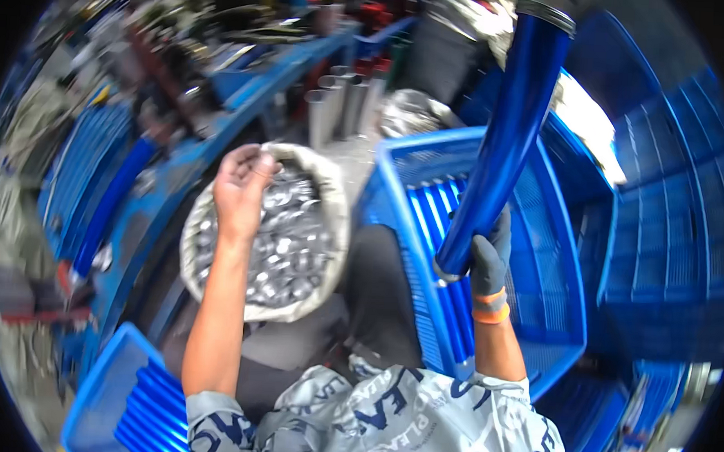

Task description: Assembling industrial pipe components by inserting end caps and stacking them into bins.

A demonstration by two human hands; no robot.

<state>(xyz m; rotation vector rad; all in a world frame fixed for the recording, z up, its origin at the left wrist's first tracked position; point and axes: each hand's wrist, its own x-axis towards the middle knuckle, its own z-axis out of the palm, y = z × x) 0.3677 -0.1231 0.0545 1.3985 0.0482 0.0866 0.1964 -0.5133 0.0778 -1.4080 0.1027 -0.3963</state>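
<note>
My right hand [493, 261], in a grey glove with an orange cuff, is closed round the lower end of a long shiny blue tube [511, 111]. The tube slants up and away, with a dark metallic rim at its far end and a lighter rim near my hand. Below it stands a blue plastic crate [571, 294] with several blue tubes [437, 205] inside. My bare left hand [243, 189] is raised over the far left rim of a round, pale cloth-lined container [335, 200] full of small shiny metal pieces [291, 251]. Its fingers are curled in; what they hold, if anything, is hidden.
Another crate [117, 360] with blue tubes [156, 412] stands at the near left. A blue metal frame [259, 90] runs along the left, with one blue tube [113, 201] beside it. Several silver tubes [327, 105] stand upright beyond the container. Stacked blue crates [668, 168] rise at the right.
</note>
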